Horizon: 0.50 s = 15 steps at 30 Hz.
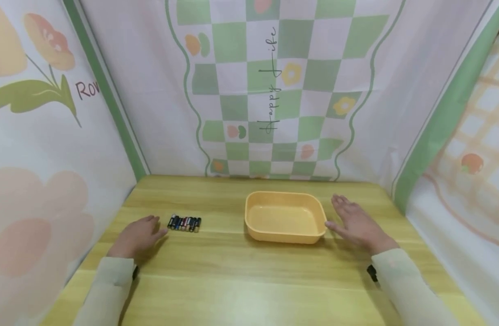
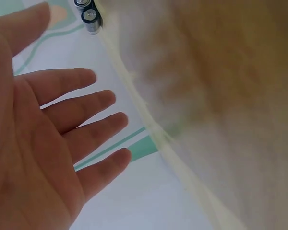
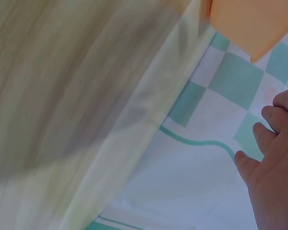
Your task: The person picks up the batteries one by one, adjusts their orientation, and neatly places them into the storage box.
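A row of several small batteries (image 1: 184, 223) lies side by side on the left part of the table. Just left of them is my left hand (image 1: 138, 236), its fingers extended and holding nothing. In the left wrist view its palm (image 2: 43, 143) shows, fingers spread, with two battery (image 2: 90, 19) ends at the top. A yellow rectangular basin (image 1: 285, 238) stands right of the table's middle; nothing lies in it. My right hand (image 1: 358, 226) is at its right side, fingers straight, thumb close to the rim; whether it touches I cannot tell. The right wrist view shows the basin (image 3: 252, 24) beyond the fingers.
The wood-grain table (image 1: 216, 280) carries both things. Behind it hangs a white curtain (image 1: 269, 90) with green checks and lettering. More printed cloth (image 1: 37, 149) hangs along the left, and another patterned curtain (image 1: 477, 149) closes off the right side.
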Each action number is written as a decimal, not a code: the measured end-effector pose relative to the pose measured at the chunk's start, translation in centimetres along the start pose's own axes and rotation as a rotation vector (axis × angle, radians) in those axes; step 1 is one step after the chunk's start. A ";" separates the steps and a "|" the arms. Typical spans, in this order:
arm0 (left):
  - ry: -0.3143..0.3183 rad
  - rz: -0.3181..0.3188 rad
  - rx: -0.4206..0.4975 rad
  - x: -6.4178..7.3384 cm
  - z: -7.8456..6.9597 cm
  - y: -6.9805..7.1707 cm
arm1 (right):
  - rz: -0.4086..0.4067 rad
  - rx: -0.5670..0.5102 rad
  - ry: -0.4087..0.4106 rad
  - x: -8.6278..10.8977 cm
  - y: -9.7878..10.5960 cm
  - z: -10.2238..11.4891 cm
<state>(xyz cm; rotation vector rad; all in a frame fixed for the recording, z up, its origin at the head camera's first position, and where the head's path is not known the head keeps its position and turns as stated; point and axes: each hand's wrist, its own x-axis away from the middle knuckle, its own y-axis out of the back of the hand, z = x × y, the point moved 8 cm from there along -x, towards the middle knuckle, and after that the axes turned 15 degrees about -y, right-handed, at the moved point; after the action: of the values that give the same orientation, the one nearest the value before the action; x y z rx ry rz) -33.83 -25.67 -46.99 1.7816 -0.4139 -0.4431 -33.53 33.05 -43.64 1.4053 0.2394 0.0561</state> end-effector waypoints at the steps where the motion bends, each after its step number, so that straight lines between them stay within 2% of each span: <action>1: -0.003 0.004 -0.001 0.0 0.0 0.1 | 0.004 0.001 0.002 -0.1 -0.1 0.2; 5: -0.007 0.029 0.016 -0.2 0.1 0.2 | -0.007 -0.005 0.033 -0.4 -0.3 1.0; 11: 0.011 0.058 0.119 -0.2 0.0 -0.1 | -0.017 -0.014 0.093 -0.7 -1.1 2.1; 15: 0.021 0.074 0.139 -0.3 0.1 -0.4 | -0.002 -0.004 0.102 -1.0 -1.8 2.4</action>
<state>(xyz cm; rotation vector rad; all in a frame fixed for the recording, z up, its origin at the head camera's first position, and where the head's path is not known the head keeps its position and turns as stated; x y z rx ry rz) -34.12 -25.53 -47.35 1.8969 -0.5046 -0.3501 -34.18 30.27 -44.94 1.3994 0.3249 0.1264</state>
